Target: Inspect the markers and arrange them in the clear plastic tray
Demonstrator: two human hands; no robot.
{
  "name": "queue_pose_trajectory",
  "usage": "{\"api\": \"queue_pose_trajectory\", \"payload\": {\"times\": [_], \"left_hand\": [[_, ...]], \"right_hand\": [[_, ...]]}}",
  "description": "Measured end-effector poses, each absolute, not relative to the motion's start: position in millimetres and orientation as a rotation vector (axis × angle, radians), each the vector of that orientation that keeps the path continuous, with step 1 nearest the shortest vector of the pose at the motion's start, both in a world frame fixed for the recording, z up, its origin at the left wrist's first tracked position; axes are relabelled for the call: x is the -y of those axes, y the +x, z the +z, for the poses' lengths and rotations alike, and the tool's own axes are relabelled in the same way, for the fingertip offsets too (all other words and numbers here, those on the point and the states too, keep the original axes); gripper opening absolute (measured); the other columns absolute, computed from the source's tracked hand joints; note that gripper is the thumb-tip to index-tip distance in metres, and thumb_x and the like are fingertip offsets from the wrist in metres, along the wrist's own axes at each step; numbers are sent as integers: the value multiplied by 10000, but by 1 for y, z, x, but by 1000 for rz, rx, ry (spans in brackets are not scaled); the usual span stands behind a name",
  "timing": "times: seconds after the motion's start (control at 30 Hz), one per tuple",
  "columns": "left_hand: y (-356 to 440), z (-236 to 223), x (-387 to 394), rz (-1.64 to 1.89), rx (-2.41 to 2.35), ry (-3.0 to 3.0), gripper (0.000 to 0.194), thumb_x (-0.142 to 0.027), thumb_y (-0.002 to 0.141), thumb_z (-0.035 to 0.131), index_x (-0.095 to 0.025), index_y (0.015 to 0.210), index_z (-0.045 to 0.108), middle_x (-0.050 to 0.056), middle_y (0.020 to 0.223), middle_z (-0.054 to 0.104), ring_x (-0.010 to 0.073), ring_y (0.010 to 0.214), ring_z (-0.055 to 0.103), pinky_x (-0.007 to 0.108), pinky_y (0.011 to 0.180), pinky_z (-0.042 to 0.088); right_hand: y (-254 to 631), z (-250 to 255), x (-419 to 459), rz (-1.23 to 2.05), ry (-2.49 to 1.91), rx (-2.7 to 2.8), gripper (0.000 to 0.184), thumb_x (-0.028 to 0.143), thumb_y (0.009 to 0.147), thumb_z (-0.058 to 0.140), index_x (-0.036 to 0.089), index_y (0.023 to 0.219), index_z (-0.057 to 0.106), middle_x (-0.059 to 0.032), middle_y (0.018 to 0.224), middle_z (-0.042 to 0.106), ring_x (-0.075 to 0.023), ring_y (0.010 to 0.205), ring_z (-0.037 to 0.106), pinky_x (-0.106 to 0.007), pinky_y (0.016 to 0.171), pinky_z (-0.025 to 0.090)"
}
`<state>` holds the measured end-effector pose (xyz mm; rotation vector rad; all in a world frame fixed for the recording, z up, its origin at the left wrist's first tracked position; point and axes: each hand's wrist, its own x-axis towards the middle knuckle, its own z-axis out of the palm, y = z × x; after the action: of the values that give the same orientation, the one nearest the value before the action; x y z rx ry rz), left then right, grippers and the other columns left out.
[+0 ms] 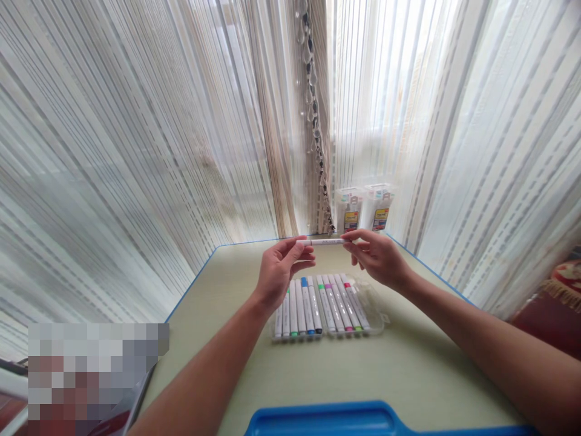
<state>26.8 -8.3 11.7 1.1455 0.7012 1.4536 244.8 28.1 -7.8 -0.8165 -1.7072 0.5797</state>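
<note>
A white marker pen (327, 242) is held level above the table, stretched between my two hands. My left hand (282, 266) pinches its left end between thumb and fingers. At the other end, my right hand (374, 254) grips the tip with thumb and forefinger; its remaining fingers curl below. Beneath the hands lies a clear plastic case (377, 324), opened flat, with several white markers (333, 309) in two groups. Their end caps show green, blue, purple, red and black. My left hand hides part of the case's upper left.
The pale green table (204, 357) has a blue edge. A blue moulded tray (327, 421) lies at its near side. Two clear cases with labels (351, 209) stand at the far edge before striped sheer curtains (136, 121). A beaded string (313, 97) hangs there.
</note>
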Motion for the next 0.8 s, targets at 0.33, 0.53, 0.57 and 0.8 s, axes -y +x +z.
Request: {"api": "queue_pose_trajectory", "payload": {"times": [0.33,0.53,0.57,0.8], "left_hand": [[26,12,8,1426,-667,1098,305,-331,798,701,-93,989,712,96,822,722,156,695,672,308,704,565],[26,11,7,1454,-691,1113,318,-344,773,727,-94,969,715,80,787,711,135,657,651,283,660,546],[26,11,7,1462,-701,1119,322,-339,763,738,-94,971,714,77,785,709,131,652,647,278,655,543],[25,7,3,1518,-849,1182,295,-300,718,774,-106,928,697,35,725,680,101,596,612,249,604,520]], "right_hand": [[246,-6,-27,571,-793,1711,346,487,837,656,162,955,662,-3,600,601,-132,457,572,-267,399,478],[248,-7,-28,545,-794,1728,299,431,859,649,157,976,669,5,596,593,-125,468,578,-264,426,502],[248,-7,-28,537,-788,1729,293,425,862,647,157,979,670,1,612,599,-123,471,580,-264,430,507],[244,-5,-23,462,-736,1757,260,398,872,641,165,977,690,-62,854,642,-105,508,592,-273,451,546]]}}
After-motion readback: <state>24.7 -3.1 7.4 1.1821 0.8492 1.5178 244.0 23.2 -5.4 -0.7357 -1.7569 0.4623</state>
